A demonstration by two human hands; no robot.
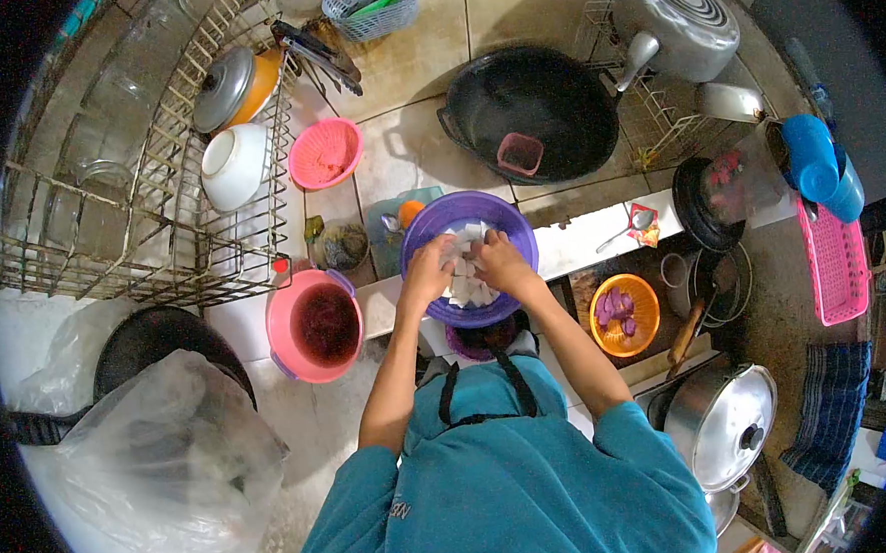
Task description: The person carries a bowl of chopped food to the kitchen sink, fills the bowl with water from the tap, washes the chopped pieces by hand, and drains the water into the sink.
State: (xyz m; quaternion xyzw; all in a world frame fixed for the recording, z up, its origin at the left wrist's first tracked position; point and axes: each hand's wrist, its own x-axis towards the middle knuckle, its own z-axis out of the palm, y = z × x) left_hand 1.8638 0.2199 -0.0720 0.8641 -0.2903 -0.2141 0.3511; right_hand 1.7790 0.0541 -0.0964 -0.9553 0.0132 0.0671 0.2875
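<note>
A purple basin [528,242] holds many white cut pieces [472,287], whose kind I cannot make out. Both of my hands are down inside it. My left hand [430,268] is at the basin's left side, its fingers curled in on some of the white pieces. From the right, my right hand [501,262] bends its fingers over other pieces, close to the left one. Just behind the rim lie a small orange ball-shaped thing [411,213] and a bluish cutting board [380,230].
Left of me stands a pink basin [284,330] of dark red liquid. At right is an orange basket [650,336] with purple slices. A black wok [534,101] and a pink basket [341,142] sit behind. A dish rack [171,161] borders the left, a lidded pot [716,422] the right.
</note>
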